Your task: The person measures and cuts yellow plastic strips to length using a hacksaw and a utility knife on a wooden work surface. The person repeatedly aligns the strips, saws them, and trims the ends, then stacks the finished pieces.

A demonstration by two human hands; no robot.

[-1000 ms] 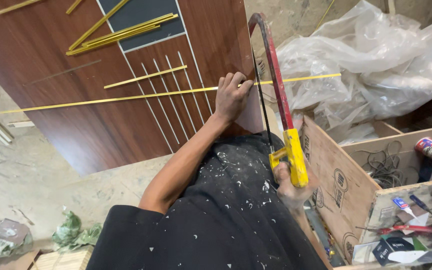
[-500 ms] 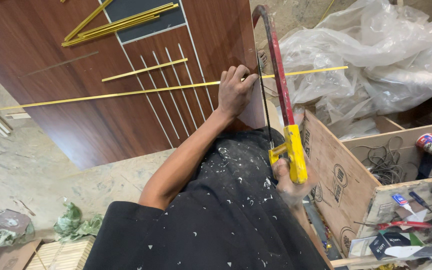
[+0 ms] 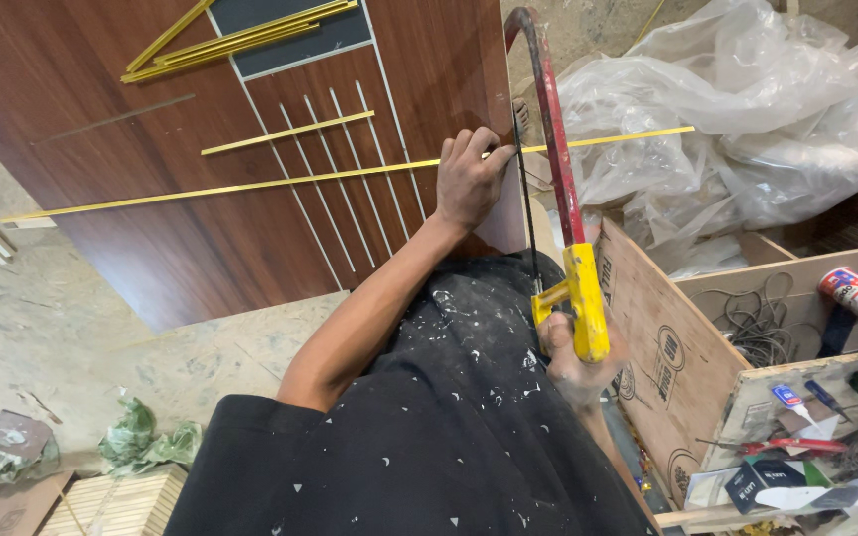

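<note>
A long yellow strip (image 3: 250, 186) lies across a dark wood-grain door panel (image 3: 151, 238) and juts past its right edge, where the blade of a red-framed hacksaw (image 3: 555, 149) meets it. The left hand (image 3: 469, 179), arm stretched forward, is closed over the strip at the panel's edge, pinning it down just beside the blade. The right hand (image 3: 573, 352) is wrapped around the saw's yellow handle (image 3: 583, 303), low beside the paint-flecked black trousers (image 3: 469, 417). Against half a second earlier, the saw frame stands at much the same tilt and the left hand has kept its place on the strip. More yellow strips (image 3: 240, 40) lie bundled at the panel's far end, one short piece (image 3: 285, 132) between. To the right, a plywood box (image 3: 667, 347) holds coiled cable (image 3: 757, 323) and a can (image 3: 856, 293); a nearer compartment holds small tools and packets (image 3: 796, 447). Crumpled clear plastic sheeting (image 3: 747, 109) lies behind.
</note>
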